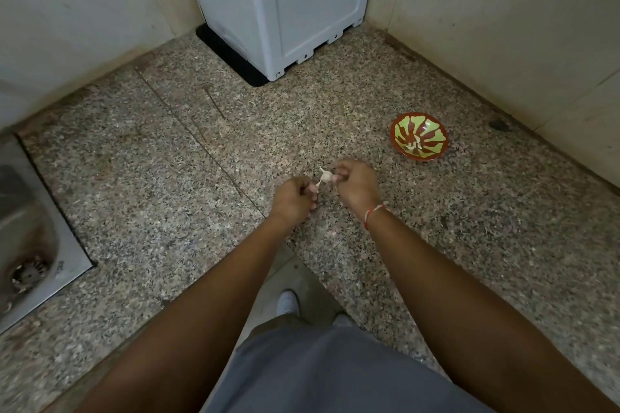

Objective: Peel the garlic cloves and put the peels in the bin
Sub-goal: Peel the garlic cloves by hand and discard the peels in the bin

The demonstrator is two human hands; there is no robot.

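Both hands are held out over a speckled stone desk [167, 178], close together and a little in from its front edge. The right hand [357, 186] has its fingers curled in, pinching a garlic clove [326, 176] between fingertips and thumb. A thin strip of peel [318, 185] hangs from the clove toward the left hand [293, 199], whose curled fingers pinch the strip's other end. The clove sits in the air between the two hands, above the desk and not touching it. A red and white thread band [373, 215] circles the right wrist. Further back and toward the right side of the desk stands a small bowl [419, 139], red with green markings, well apart from the hands; a few pale pieces lie in its bottom, too small to tell whether they are cloves or peels. At the back of the desk, in the corner where the two walls meet, stands a large grey plastic box [285, 10] on a black mat [228, 60]. A steel sink [27, 238] is set into the left edge of the desk, with a drain strainer at its bottom.
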